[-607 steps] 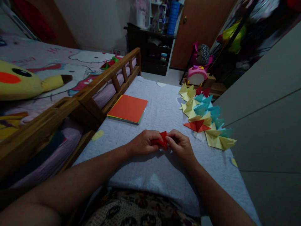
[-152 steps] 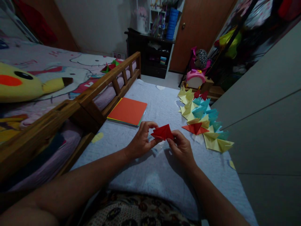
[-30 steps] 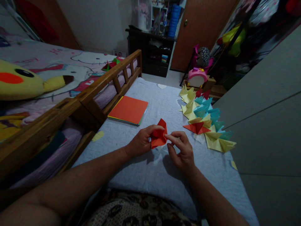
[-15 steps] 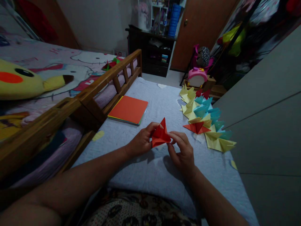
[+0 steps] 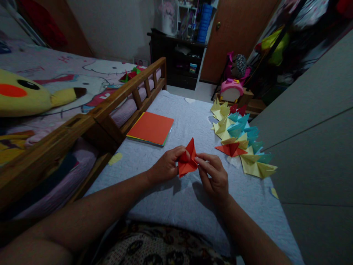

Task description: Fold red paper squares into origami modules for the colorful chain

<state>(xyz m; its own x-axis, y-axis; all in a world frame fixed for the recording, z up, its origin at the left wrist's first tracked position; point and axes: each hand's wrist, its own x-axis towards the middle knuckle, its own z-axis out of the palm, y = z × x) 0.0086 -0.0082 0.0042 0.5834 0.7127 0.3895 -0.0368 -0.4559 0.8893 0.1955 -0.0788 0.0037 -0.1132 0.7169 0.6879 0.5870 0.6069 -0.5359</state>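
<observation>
A red-orange folded paper piece (image 5: 188,163) is held up between my two hands, over the light blue bedsheet (image 5: 171,206). My left hand (image 5: 168,164) grips its left side, with the thumb pressed on the inner folds. At its right edge, the fingertips of my right hand (image 5: 213,175) pinch the paper. To the right lie several folded paper cranes (image 5: 234,129) in yellow, blue and red; a red-orange crane (image 5: 231,149) is the nearest of the red ones. A stack of square coloured paper (image 5: 151,128), red-orange on top, rests at the left, beyond my left hand.
A wooden bed rail (image 5: 124,94) runs along the left side, with a yellow plush toy (image 5: 24,95) on the bed behind it. At the right stands a pale cabinet (image 5: 311,147). A pink toy case (image 5: 231,91) and a dark shelf unit (image 5: 176,60) are at the far end.
The folded paper has turned slightly and its lower corner now points further down. My left thumb has moved deeper onto the folds; my right fingers have shifted a little at the edge.
</observation>
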